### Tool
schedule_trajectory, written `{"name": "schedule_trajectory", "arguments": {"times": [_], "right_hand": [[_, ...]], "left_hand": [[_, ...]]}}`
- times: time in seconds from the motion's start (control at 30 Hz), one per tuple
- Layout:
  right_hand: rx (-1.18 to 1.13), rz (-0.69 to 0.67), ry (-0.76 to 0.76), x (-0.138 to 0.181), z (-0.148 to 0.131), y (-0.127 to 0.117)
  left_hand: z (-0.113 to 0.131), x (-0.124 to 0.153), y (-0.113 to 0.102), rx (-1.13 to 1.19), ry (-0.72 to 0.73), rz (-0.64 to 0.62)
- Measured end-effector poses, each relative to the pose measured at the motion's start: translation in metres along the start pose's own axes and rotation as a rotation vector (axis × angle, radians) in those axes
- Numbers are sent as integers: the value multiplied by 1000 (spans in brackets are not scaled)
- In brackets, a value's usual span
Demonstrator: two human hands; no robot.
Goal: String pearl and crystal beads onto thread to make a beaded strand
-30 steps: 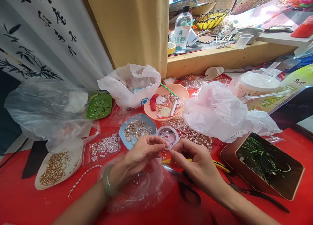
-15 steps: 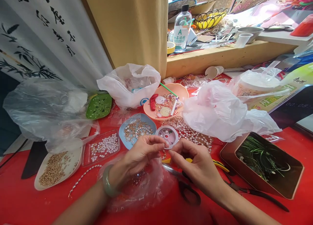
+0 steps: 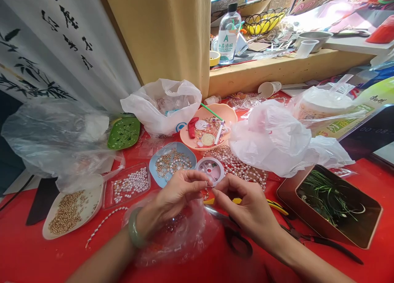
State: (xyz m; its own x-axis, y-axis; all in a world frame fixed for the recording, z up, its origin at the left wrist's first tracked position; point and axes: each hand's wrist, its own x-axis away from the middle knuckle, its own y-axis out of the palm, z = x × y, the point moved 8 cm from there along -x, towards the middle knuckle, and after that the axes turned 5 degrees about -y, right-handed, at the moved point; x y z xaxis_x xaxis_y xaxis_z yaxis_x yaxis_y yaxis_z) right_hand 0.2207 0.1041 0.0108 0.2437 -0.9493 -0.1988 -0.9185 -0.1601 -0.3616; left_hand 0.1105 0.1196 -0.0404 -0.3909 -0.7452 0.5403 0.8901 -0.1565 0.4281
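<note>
Left hand (image 3: 180, 192): closed to a narrow pinch, thumb against forefinger, with a green bangle (image 3: 134, 230) on the wrist.
Right hand (image 3: 246, 207): the same narrow pinch, with its fingertips meeting those of the left hand.
Small piece (image 3: 210, 187): gripped between both hands just above the counter (image 3: 27, 254). It is too small to identify. A fingertip grip probably suits a part this fine.
Round box (image 3: 210, 169): divided into compartments, open, just behind the fingertips.
Sorting dishes: blue dish (image 3: 172, 162) with gold parts, clear tray (image 3: 131, 184) with pearls and white dish (image 3: 69, 211) with gold beads. They sit in an arc near the left hand, one kind per dish, apparently for easy picking.
Plastic bag (image 3: 181, 233): lies under the left wrist.
Tools: scissors (image 3: 237, 238) and pliers (image 3: 310, 238) lie flat beside the right forearm.
Tin (image 3: 335, 207): open at far right, holding green wire.
</note>
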Motion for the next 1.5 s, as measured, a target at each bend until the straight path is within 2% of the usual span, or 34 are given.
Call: {"name": "schedule_trajectory", "arguments": {"times": [0.23, 0.43, 0.57, 0.73, 0.8, 0.9, 1.0, 1.13, 1.3, 1.37, 1.43, 1.5], "right_hand": [[-6, 4, -16, 0, 0, 0], [-224, -59, 93, -1, 9, 8], [-320, -58, 158, 0, 13, 12], [-345, -76, 164, -1, 8, 15], [-336, -98, 135, -4, -2, 14], [-349, -137, 77, -11, -24, 12], [-382, -170, 57, -18, -46, 14], [-393, -270, 30, -29, -62, 39], [-324, -418, -121, -50, -73, 87], [-324, -502, -142, -58, -73, 106], [-365, -572, -110, -64, -70, 122], [-396, -604, -81, -69, -67, 132]], "left_hand": [[1, 1, 5, -3, 6, -25], [3, 5, 7, 9, -12, -42], [6, 8, 8, -59, 18, -40], [18, 16, 11, -176, 75, -15], [35, 25, 15, -295, 184, -20], [69, 47, 22, -521, 425, 21], [98, 70, 28, -618, 555, 61], [145, 108, 27, -532, 737, 186], [223, 177, 24, -384, 1115, 330], [249, 199, 22, -361, 1210, 345], [271, 217, 16, -296, 1291, 309], [288, 231, 1, -164, 1331, 318]]}}
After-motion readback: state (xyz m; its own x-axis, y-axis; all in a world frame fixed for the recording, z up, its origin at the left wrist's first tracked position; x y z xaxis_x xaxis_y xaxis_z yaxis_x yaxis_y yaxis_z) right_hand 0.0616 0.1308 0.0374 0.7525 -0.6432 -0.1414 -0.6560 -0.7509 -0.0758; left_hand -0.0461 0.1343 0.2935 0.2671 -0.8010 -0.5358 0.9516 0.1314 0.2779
